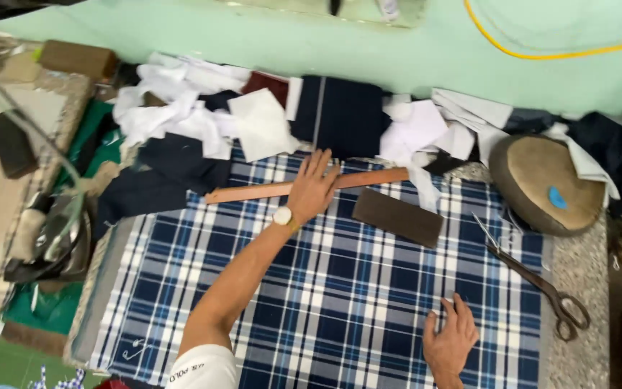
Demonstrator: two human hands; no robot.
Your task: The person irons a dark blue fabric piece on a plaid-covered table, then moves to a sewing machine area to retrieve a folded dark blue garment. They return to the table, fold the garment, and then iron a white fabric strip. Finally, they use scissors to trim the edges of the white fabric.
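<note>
- Wooden ruler [253, 191]: we find it lying flat at the far edge of the plaid cloth [340, 288], long axis running left to right, far end slightly raised.
- Left hand [313, 189]: ours, nearer to the ruler; fingers straight and slightly spread, pressing flat across its middle, clamped on nothing.
- Right hand [451, 342]: well nearer us than the ruler, palm down on the cloth, fingers loosely apart.
- Dark block [397, 216]: just right of the ruler.
- Scissors [541, 288]: farther right.

Your left hand [313, 189] covers part of the ruler [253, 191]; your right hand [450, 344] is cut off near its wrist.
</note>
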